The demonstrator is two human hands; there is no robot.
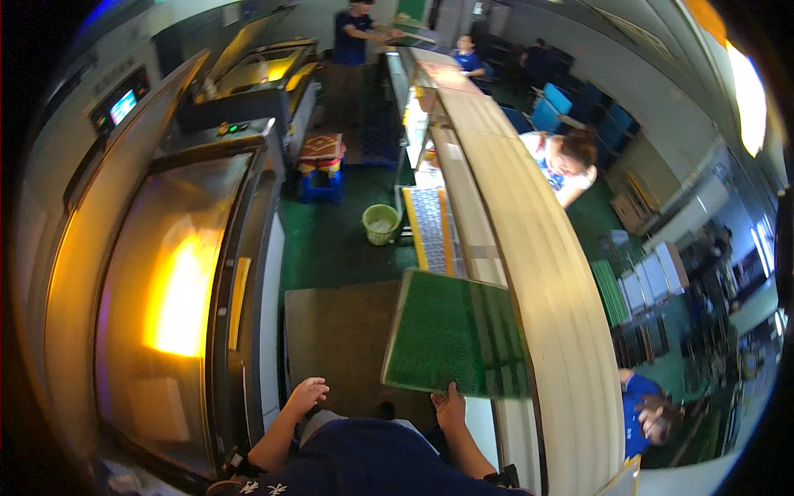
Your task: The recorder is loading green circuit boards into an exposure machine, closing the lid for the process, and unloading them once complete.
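My right hand [449, 407] grips the near edge of a thin green panel [451, 335], thumb on top and the other fingers below. The panel looks like a printed circuit board sheet with a fine pattern, too small to make out. It is held roughly flat, with its right side against or over the long pale bench. My left hand [307, 395] is raised in front of my body, fingers loosely bent and apart, with nothing in it. Beside that hand, on the left, stands a machine with a framed glass bed [178, 397] glowing bright yellow, its lid [78, 273] raised.
A long pale bench top [529, 223] runs along my right. Ahead on the green floor stand a light green basket [380, 225] and a blue stool [322, 186] with a patterned cover. A brown mat [339, 339] lies before me. Several people work farther off and across the bench.
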